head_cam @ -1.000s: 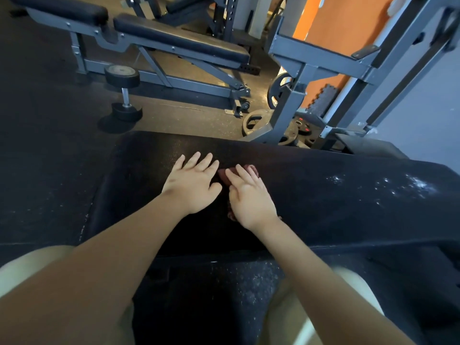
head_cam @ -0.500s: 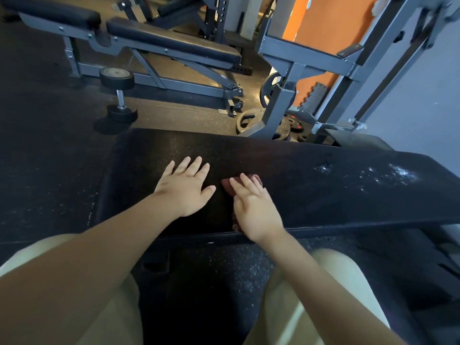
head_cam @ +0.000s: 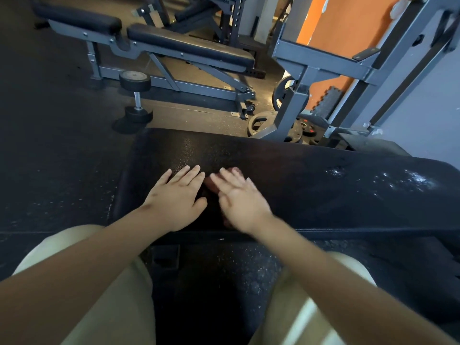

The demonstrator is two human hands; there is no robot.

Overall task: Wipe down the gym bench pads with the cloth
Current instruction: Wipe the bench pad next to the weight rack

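Observation:
A long black bench pad (head_cam: 311, 190) runs across the view in front of me. My left hand (head_cam: 178, 199) lies flat on its left part, fingers straight. My right hand (head_cam: 240, 199) presses flat on a small dark reddish cloth (head_cam: 211, 186), which shows only between the two hands and past the fingertips. White specks and smears (head_cam: 388, 179) mark the pad toward its right end.
A second grey-framed bench with black pads (head_cam: 189, 49) stands on the floor beyond. A dumbbell (head_cam: 135, 95) stands upright beside it. A grey rack frame (head_cam: 311, 78) with weight plates (head_cam: 261, 124) at its foot is just behind the pad.
The view has shifted slightly. My right hand with the cloth slid a little toward the left hand; it is now motion-blurred. The left hand stays flat on the pad.

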